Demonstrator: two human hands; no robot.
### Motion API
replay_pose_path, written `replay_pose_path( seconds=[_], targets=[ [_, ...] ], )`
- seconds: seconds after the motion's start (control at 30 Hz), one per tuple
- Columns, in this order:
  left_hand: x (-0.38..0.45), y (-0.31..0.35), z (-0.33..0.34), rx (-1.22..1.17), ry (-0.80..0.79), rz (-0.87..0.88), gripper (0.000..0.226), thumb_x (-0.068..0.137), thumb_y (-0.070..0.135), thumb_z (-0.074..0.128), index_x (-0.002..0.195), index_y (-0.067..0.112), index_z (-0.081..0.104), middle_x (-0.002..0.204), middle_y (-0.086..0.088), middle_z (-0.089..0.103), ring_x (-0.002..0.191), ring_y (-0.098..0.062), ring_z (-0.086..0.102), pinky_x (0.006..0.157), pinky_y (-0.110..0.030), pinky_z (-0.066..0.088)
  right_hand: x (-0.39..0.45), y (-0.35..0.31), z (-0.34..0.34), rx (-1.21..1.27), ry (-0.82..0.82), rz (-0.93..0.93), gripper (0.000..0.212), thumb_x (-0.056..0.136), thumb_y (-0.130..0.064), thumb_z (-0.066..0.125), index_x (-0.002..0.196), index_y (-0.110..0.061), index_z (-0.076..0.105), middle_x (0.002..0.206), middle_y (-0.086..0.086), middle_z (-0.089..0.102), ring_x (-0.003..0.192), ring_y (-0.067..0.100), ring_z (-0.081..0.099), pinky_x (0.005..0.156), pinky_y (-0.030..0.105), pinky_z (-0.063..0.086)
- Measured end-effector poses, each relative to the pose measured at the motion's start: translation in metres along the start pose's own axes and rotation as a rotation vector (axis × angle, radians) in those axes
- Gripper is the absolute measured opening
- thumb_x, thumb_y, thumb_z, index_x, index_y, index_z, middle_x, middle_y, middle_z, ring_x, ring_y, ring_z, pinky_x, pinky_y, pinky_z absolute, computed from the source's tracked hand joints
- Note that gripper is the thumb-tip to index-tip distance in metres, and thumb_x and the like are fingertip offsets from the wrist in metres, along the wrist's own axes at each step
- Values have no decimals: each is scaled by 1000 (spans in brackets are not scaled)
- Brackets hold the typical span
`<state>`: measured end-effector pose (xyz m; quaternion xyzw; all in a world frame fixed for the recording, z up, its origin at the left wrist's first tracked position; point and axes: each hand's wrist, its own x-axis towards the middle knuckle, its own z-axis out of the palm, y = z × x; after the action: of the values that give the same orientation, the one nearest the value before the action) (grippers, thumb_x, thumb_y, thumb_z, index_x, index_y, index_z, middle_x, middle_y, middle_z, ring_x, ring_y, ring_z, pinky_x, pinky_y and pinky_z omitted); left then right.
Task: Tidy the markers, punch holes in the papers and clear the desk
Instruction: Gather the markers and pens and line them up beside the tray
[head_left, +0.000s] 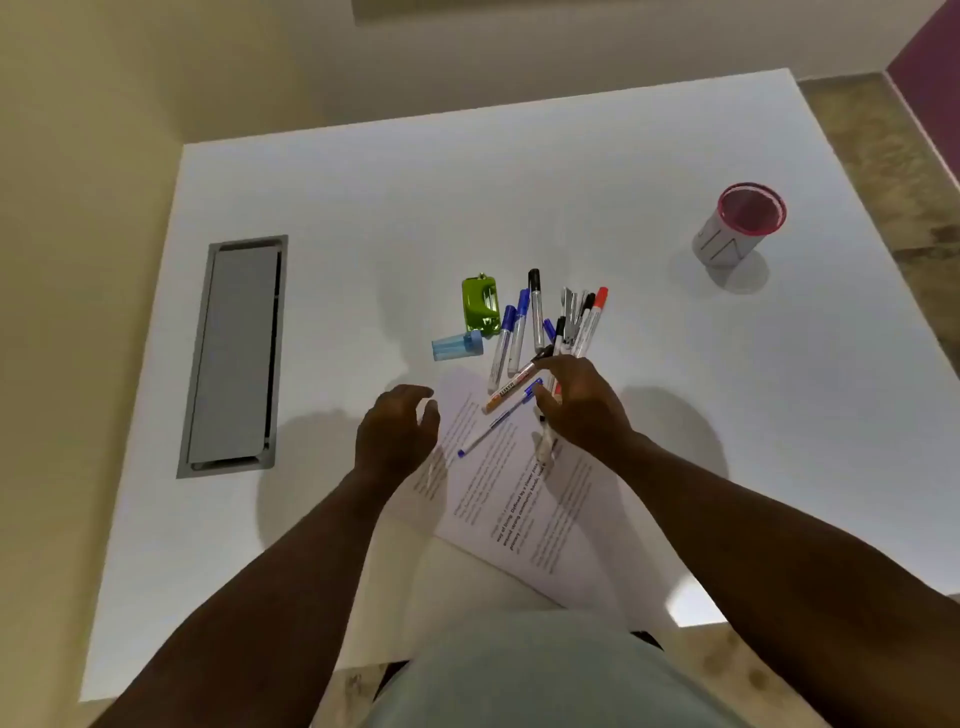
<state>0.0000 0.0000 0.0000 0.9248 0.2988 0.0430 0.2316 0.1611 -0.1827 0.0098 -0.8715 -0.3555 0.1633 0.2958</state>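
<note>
Several markers (537, 322) with blue, black and red caps lie in a loose pile at the middle of the white desk (363, 182). A green hole punch (480, 304) rests just left of them. Printed papers (524, 499) lie near the front edge, with a blue pen (493, 423) and an orange-labelled marker (511, 387) on them. My right hand (582, 400) hovers over the near end of the pile, fingers curled around some markers. My left hand (397, 431) hangs open above the papers' left edge, holding nothing.
A grey pen cup with a pink rim (740, 226) stands upright at the far right. A small blue plastic container (457, 347) lies on its side by the punch. A grey cable hatch (234, 356) is set into the desk's left side.
</note>
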Motion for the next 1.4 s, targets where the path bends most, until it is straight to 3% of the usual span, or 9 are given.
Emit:
replay_pose_path(
  seconds=[0.07, 0.13, 0.3, 0.47, 0.8, 0.97, 1.23, 1.4],
  targets=[
    [1, -2, 2, -37, -63, -116, 34, 95, 31, 53, 120, 12, 64, 126, -7, 64, 110, -25, 63, 88, -38, 51, 2, 5, 4, 14, 43, -16, 30, 90, -22, 61, 115, -5, 63, 115, 15, 66, 103, 28, 63, 86, 38, 55],
    [-2, -7, 7, -17, -72, -124, 33, 94, 29, 54, 121, 12, 63, 128, -8, 62, 112, -24, 61, 88, -37, 50, -2, 5, 6, 4, -7, 70, 25, 90, -22, 62, 112, -10, 64, 116, 10, 66, 101, 24, 63, 82, 29, 52],
    [-11, -17, 25, 15, -115, -101, 33, 93, 30, 57, 119, 12, 63, 123, -7, 62, 104, -23, 62, 79, -29, 48, -13, 18, 21, -21, -70, 184, 14, 92, -32, 60, 92, -18, 57, 94, 2, 67, 76, 15, 65, 66, 25, 53],
    [-14, -6, 39, -45, -170, -67, 27, 92, 30, 60, 110, 12, 66, 110, -4, 64, 92, -16, 61, 68, -21, 47, -24, 23, 29, -30, -71, 300, 23, 92, -38, 59, 82, -18, 52, 76, -6, 59, 60, 10, 59, 56, 19, 48],
    [-5, 31, 65, 22, -227, 130, 30, 97, 34, 49, 115, 16, 65, 117, -3, 65, 93, -14, 61, 72, -22, 45, -20, 29, 29, 44, -20, 447, 19, 93, -35, 58, 82, -20, 53, 77, -6, 62, 61, 10, 62, 57, 21, 51],
    [3, 43, 71, 162, -202, 198, 26, 95, 32, 55, 107, 13, 69, 102, -7, 72, 79, -21, 67, 67, -32, 55, -6, 28, 28, 42, -124, 583, 24, 90, -42, 60, 87, -19, 59, 74, -8, 60, 58, 6, 58, 54, 19, 43],
    [4, 59, 69, 161, -234, 90, 28, 98, 30, 49, 118, 16, 61, 108, -4, 69, 87, -17, 63, 76, -29, 50, 8, 26, 30, 66, -285, 785, 33, 82, -48, 66, 74, -19, 53, 71, -3, 60, 57, 12, 58, 53, 19, 42],
    [-14, 56, 60, -17, -316, -24, 40, 98, 31, 50, 135, 15, 52, 119, -4, 62, 95, -17, 60, 74, -24, 48, -1, 29, 21, 270, -390, 783, 34, 85, -43, 63, 76, -12, 59, 81, 4, 70, 66, 18, 68, 69, 28, 57]
  ],
)
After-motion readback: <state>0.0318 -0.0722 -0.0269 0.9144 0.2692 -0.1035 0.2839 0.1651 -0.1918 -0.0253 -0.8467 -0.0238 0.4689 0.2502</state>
